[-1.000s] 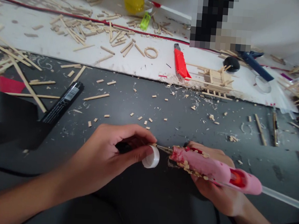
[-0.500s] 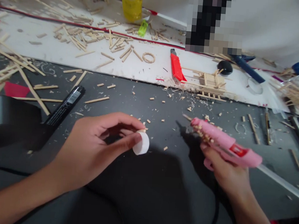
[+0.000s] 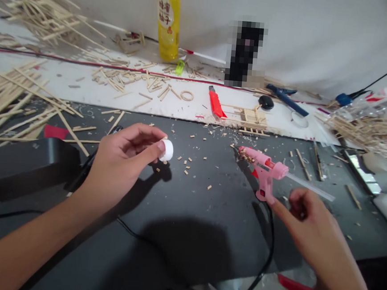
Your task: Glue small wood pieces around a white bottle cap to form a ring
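Note:
My left hand (image 3: 125,157) pinches a small round white cap (image 3: 166,150) between thumb and fingers, above the dark tabletop. To its right, a pink hot glue gun (image 3: 262,164) rests on the table with its nozzle pointing left. A clear glue stick (image 3: 310,187) sticks out of the gun's back, and wood bits cling around its front. My right hand (image 3: 308,221) is beside the gun's handle, with the thumb tip at the handle's base. Its fingers are loosely curled, apart from the thumb, and hold nothing. Small cut wood pieces (image 3: 187,167) lie between my hands.
Wooden sticks (image 3: 20,91) pile up at left, near a black box-like object (image 3: 21,162). Along the white ledge are a red utility knife (image 3: 217,103), a small stick structure (image 3: 253,118) and a yellow bottle (image 3: 169,27). A black cord (image 3: 267,258) hangs over the front edge.
My right hand has let go of the glue gun, which now rests on the table, and has drawn back to the right. My left hand still holds the cap; the view has tilted up.

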The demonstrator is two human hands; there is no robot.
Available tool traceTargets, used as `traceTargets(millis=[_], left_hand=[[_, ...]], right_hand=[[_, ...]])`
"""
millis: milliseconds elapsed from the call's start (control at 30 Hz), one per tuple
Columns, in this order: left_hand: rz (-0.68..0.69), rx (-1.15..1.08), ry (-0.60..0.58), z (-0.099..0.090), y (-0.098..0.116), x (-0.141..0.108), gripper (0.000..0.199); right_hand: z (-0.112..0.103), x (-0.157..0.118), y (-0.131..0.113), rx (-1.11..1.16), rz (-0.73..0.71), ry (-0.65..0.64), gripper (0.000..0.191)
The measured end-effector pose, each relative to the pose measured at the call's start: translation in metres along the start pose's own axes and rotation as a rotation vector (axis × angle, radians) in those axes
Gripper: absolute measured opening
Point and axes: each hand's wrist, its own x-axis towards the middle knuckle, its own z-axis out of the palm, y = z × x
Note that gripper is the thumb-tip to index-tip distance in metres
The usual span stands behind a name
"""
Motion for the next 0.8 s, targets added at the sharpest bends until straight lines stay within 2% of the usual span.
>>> traceTargets(millis=[67, 100, 133, 167, 233, 300, 400, 467, 600, 733, 800], left_hand=[[-0.005, -0.002, -0.009, 0.000, 0.001, 0.000, 0.012], [-0.006, -0.006, -0.016, 0.000, 0.001, 0.000, 0.013], [-0.005, -0.011, -0.022, 0.001, 0.002, 0.000, 0.013], [-0.002, -0.016, -0.028, 0.001, 0.003, 0.000, 0.013], [0.006, -0.029, -0.037, 0.002, 0.005, 0.000, 0.013], [0.013, -0.051, -0.042, 0.002, 0.008, 0.000, 0.012], [0.035, -0.090, -0.023, -0.001, 0.012, 0.001, 0.011], [0.051, -0.114, 0.006, -0.004, 0.015, 0.003, 0.011], [0.086, -0.165, 0.101, -0.006, 0.019, 0.006, 0.013], [0.117, -0.214, 0.183, -0.006, 0.022, 0.006, 0.012], [0.128, -0.224, 0.199, -0.005, 0.023, 0.005, 0.012]], right_hand=[[-0.005, -0.020, -0.015, -0.019, -0.007, -0.191, 0.030], [-0.005, -0.025, -0.027, 0.012, -0.046, -0.369, 0.027], [-0.002, -0.026, -0.041, 0.043, -0.087, -0.461, 0.025], [0.002, -0.024, -0.055, 0.064, -0.133, -0.498, 0.023], [0.016, -0.009, -0.081, 0.042, -0.227, -0.439, 0.018], [0.032, 0.014, -0.101, -0.061, -0.332, -0.380, 0.022], [0.055, 0.044, -0.119, -0.308, -0.434, -0.320, 0.028], [0.064, 0.056, -0.126, -0.383, -0.457, -0.299, 0.031], [0.067, 0.059, -0.141, -0.366, -0.519, -0.343, 0.028], [0.071, 0.055, -0.162, -0.248, -0.646, -0.463, 0.026], [0.079, 0.053, -0.170, -0.250, -0.714, -0.462, 0.026]])
